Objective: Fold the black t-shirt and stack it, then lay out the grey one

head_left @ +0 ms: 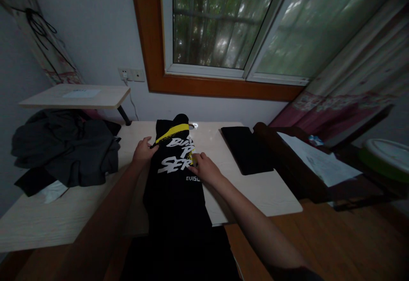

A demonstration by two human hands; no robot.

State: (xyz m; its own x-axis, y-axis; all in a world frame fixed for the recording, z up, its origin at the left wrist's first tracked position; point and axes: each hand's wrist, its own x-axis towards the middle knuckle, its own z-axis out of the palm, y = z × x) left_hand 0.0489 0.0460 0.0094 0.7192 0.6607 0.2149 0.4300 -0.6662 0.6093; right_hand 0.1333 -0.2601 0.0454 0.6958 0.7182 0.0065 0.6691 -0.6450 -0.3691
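A black T-shirt [175, 191] lies lengthwise on the pale wooden table [255, 195], narrowed as if its sides are folded in. It carries a yellow band and white lettering, and its lower end reaches the near table edge. At the shirt's left edge, near the yellow band, my left hand [143, 152] has its thumb and fingers closed on a bit of fabric. My right hand [206, 168] holds the right edge beside the lettering, fingers curled, fingertips partly hidden.
A dark grey garment [76, 149] lies heaped at left, under a small raised shelf [76, 95]. On the right lies a flat black folder-like item [246, 151]. Beyond it stands a dark brown piece of furniture [287, 166] with a paper sheet [319, 159]. A window [223, 25] is behind.
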